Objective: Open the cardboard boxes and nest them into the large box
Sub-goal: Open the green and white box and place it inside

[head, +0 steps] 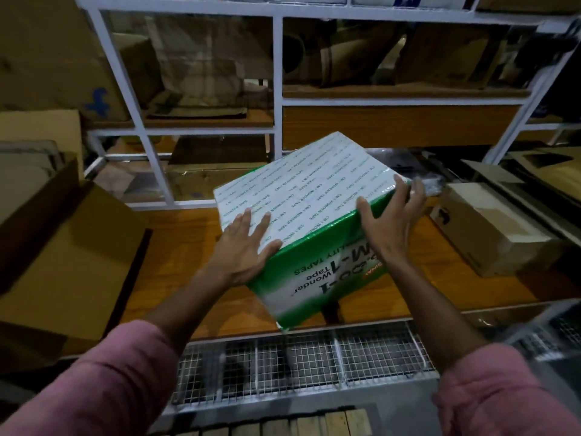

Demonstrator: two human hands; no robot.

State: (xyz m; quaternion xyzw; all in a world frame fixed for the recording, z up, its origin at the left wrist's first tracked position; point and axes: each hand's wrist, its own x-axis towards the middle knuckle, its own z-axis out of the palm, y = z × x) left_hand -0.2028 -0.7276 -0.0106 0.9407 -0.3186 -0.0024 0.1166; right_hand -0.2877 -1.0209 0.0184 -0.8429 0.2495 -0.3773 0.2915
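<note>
A green and white box point(309, 196), sealed with printed tape across its top, sits tilted over the wooden table point(188, 265) in the middle of the head view. My left hand point(245, 250) lies flat with straight fingers on the box's near left corner. On the right edge my right hand point(388, 221) rests with fingers spread over the top and the side. A large brown cardboard box point(63, 256) with open flaps stands at the left. The print on the green box's front face reads upside down.
A small closed brown box point(490, 228) lies on the table at the right. Behind the table stands a white metal rack point(276, 102) holding flattened cardboard. Wire mesh point(301, 360) runs along the near edge below the table.
</note>
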